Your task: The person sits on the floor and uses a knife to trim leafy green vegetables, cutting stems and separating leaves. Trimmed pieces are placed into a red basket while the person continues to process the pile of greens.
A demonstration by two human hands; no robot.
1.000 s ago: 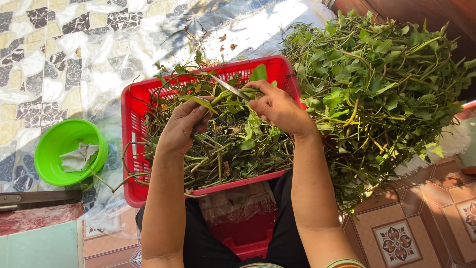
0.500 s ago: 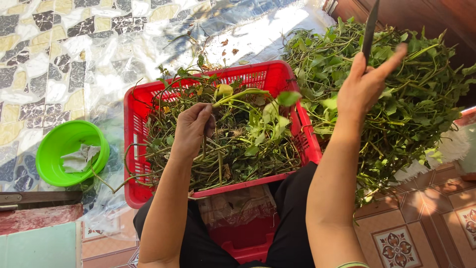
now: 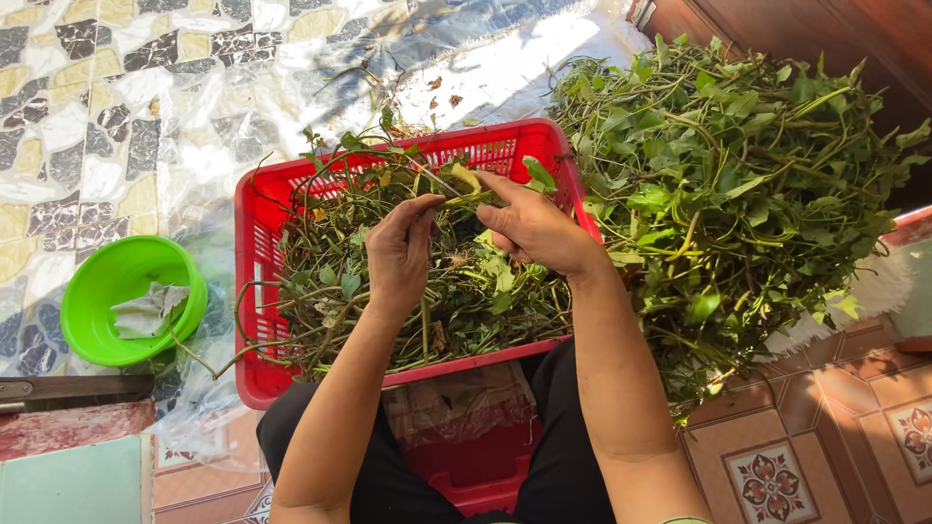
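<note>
Hands meet over the red basket (image 3: 260, 291) at the centre of the frame: the left hand (image 3: 400, 254) and the right hand (image 3: 532, 228) both pinch one green stem (image 3: 464, 197) between fingertips, above the trimmed stalks filling the basket. Right of it lies a big pile of leafy greens (image 3: 738, 184); at lower left sits a green bowl (image 3: 92, 311).
</note>
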